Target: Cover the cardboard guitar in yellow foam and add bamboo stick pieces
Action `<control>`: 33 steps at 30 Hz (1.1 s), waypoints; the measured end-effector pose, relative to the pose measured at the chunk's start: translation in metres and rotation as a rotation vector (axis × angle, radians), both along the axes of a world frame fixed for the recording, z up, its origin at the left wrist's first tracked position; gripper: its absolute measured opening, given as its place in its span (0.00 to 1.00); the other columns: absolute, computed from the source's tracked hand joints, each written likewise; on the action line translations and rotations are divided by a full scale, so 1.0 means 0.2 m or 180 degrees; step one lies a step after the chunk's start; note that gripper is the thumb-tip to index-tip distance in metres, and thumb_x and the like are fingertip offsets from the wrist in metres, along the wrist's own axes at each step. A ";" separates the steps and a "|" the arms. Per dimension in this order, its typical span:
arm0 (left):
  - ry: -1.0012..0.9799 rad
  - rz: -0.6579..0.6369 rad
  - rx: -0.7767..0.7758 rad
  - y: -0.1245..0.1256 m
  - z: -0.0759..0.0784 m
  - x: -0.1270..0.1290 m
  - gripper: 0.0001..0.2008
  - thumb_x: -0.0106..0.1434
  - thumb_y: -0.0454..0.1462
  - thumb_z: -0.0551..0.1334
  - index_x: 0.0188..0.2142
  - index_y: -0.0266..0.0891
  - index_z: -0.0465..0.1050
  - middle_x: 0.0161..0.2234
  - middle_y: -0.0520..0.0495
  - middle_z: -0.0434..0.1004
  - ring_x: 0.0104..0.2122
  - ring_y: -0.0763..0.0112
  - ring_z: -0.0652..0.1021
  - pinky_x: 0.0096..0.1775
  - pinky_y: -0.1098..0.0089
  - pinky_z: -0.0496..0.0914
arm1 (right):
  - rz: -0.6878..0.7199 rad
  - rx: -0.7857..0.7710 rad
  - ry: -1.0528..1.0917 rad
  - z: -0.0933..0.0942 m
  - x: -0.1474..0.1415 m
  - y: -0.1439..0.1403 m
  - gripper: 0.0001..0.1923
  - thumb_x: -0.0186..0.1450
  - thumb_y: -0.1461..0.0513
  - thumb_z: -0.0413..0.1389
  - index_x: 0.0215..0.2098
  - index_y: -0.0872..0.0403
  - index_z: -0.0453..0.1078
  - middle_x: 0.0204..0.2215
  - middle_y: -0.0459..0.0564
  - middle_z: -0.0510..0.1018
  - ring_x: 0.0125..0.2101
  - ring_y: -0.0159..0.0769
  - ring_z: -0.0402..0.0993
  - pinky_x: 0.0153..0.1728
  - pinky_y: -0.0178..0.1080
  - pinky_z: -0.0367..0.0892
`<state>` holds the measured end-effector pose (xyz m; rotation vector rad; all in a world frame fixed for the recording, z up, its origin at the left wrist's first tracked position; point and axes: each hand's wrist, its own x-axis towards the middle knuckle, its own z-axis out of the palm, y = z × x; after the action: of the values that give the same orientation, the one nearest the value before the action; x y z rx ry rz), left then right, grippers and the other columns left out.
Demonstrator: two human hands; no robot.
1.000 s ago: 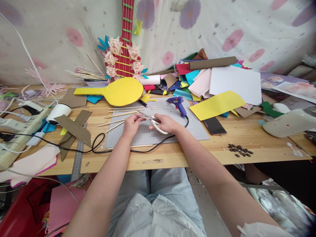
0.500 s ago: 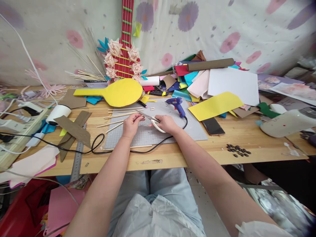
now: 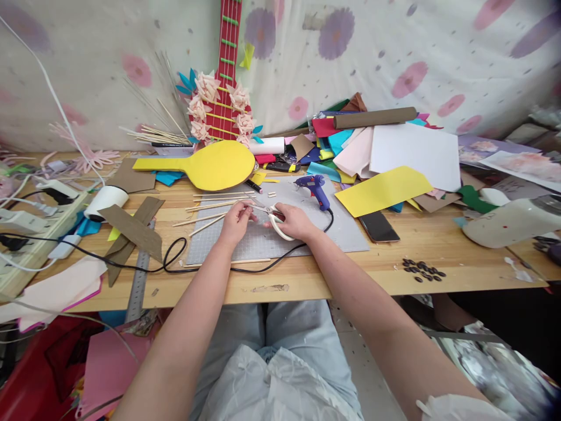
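Observation:
My right hand grips white-handled scissors over the grey cutting mat. The blades point left toward my left hand. That hand pinches a thin wooden stick at the scissor tips. More wooden sticks lie across the mat's left edge. A blue glue gun rests on the mat just beyond my right hand, and its black cord runs along the mat's near edge.
A yellow paddle-shaped card and a red cardboard guitar stand behind the mat. Piled coloured paper, a phone and dark beads lie right. Left are brown card strips, a steel ruler and a power strip.
Both hands stay over the mat. The scissor blades have closed in toward the stick held by my left hand, which has shifted slightly right.

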<state>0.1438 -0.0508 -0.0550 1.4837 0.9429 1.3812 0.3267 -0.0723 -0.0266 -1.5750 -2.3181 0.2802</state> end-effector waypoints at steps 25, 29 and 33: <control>-0.0804 -0.0418 -0.0744 0.00 0.00 0.00 0.14 0.52 0.47 0.64 0.26 0.39 0.66 0.20 0.55 0.62 0.21 0.78 0.66 0.30 0.72 0.67 | 0.0140 -0.0177 0.0469 0.00 -0.09 -0.02 0.23 0.58 0.42 0.49 0.33 0.53 0.62 0.28 0.46 0.73 0.27 0.31 0.64 0.27 0.32 0.52; -0.0946 -0.0424 -0.0726 -0.01 0.01 0.00 0.15 0.51 0.46 0.65 0.27 0.38 0.66 0.22 0.55 0.64 0.22 0.79 0.67 0.29 0.74 0.66 | -0.0028 -0.0188 0.0488 -0.01 -0.11 -0.02 0.23 0.59 0.42 0.47 0.32 0.53 0.63 0.27 0.45 0.72 0.26 0.30 0.63 0.26 0.32 0.51; -0.1089 -0.0447 -0.0676 -0.01 0.02 0.01 0.15 0.51 0.47 0.66 0.26 0.37 0.67 0.22 0.55 0.64 0.22 0.80 0.66 0.29 0.75 0.66 | -0.0178 -0.0149 0.0370 -0.01 -0.10 -0.02 0.23 0.59 0.42 0.47 0.30 0.53 0.63 0.24 0.45 0.72 0.25 0.30 0.63 0.25 0.33 0.48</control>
<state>0.1456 -0.0536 -0.0515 1.0906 0.7280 1.3336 0.3069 -0.0770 -0.0296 -1.5984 -2.1913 0.4042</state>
